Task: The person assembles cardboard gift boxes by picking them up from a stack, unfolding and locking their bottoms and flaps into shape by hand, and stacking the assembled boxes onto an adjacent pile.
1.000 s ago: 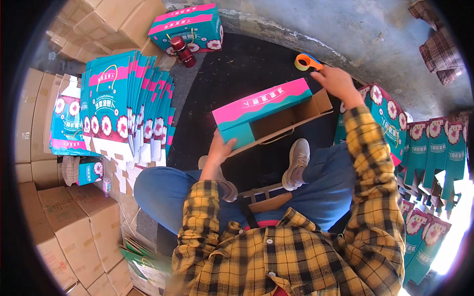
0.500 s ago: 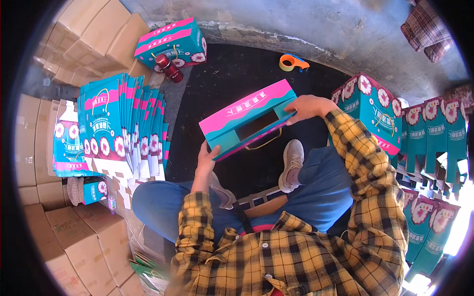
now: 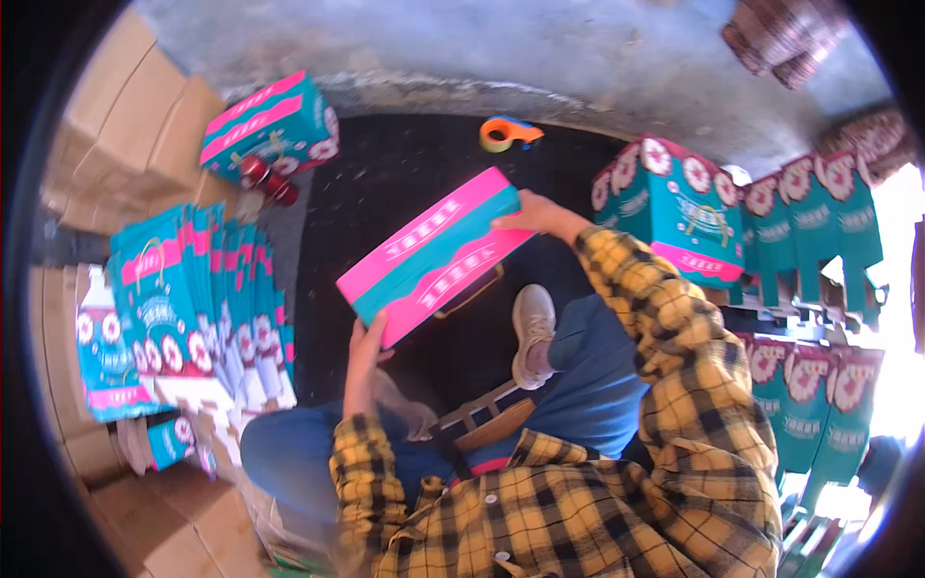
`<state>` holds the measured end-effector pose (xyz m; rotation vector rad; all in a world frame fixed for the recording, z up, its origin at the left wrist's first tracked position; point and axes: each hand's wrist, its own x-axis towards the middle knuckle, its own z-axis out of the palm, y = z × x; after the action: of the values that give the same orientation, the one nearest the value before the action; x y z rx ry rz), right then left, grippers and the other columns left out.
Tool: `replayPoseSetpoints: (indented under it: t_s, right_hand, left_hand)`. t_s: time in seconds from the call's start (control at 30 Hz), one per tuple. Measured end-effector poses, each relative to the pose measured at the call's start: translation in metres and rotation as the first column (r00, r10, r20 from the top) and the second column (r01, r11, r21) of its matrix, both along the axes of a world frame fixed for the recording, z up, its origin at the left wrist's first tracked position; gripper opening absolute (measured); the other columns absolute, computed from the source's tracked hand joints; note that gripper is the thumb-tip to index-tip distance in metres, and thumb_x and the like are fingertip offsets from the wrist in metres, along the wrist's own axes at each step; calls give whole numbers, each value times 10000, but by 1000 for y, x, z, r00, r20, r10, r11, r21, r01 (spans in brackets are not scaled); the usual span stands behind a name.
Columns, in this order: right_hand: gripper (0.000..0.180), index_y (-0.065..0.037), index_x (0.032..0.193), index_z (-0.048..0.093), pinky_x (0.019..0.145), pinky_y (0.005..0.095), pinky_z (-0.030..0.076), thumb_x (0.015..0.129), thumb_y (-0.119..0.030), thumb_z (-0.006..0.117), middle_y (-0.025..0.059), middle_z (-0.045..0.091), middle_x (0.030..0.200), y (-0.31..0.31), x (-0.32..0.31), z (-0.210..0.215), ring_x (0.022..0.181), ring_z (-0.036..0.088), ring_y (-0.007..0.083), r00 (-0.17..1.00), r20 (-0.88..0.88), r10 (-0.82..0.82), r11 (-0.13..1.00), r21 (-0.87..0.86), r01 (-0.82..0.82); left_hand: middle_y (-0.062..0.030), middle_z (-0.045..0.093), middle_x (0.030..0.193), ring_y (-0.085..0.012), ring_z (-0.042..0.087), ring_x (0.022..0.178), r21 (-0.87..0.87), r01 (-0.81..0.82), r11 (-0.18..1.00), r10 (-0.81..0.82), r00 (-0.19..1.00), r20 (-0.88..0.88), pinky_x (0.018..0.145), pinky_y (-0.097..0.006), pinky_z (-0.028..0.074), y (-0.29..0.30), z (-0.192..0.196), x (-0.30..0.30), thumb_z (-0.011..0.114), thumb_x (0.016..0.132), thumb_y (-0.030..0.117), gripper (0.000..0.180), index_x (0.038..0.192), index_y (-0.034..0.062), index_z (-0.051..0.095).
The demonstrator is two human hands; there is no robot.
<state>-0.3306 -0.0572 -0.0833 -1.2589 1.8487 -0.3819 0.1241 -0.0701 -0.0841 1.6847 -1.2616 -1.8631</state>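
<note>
A pink-and-teal carton (image 3: pixel 431 255) is held tilted above the dark mat, its long face of pink and teal bands turned up. My left hand (image 3: pixel 364 354) grips its near left end, fingers partly hidden beneath. At the far right end my right hand (image 3: pixel 541 218) is closed round the corner, with fingers lying on the upper face. A yellow cord handle (image 3: pixel 472 295) hangs out along the carton's near side. No gap shows between the bands on the upper face.
Flattened teal cartons (image 3: pixel 173 318) stand in a row at left, near brown cardboard boxes (image 3: pixel 145 116). A red bottle (image 3: pixel 270 180) stands by a made-up carton (image 3: pixel 273 125). An orange tape dispenser (image 3: pixel 509 134) lies ahead. At right are another carton (image 3: pixel 679 207) and several teal sleeves (image 3: pixel 800 226).
The carton's opening, visible before, is now covered by its pink-and-teal flap. Both hands still hold its ends. The whole view has shifted, with the surroundings now further left.
</note>
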Motion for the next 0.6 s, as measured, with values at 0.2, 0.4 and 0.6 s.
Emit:
replayPoseSetpoints:
  t_s: [0.2,0.4,0.6]
  right_hand:
    - [752,-11,1259,622,935,413,508,783,-564,803,198,712,1097,-6,26,88,1058,681,333,988,-123,95,978,-171,-116]
    - [735,-9,1428,510,953,388,511,876,-407,787,185,693,1177,69,-36,185,1097,664,279,1000,14,-26,846,-533,29]
    - [649,-31,1510,432,1031,361,463,960,-211,725,50,597,1335,230,-110,216,1207,559,161,897,196,-397,627,-655,421]
  left_hand:
    - [-171,644,1274,-269,620,1191,-213,66,975,-60,998,34,949,-403,524,8,2,13,710,944,414,694,1438,-2,455]
    - [-210,654,1235,-267,661,1110,-759,110,642,-82,994,75,926,-375,519,22,55,-77,670,987,291,585,1422,-25,439]
    - [-256,621,1236,-393,671,1043,-851,200,485,-305,951,49,850,-426,539,42,104,-211,703,950,273,637,1431,-26,412]
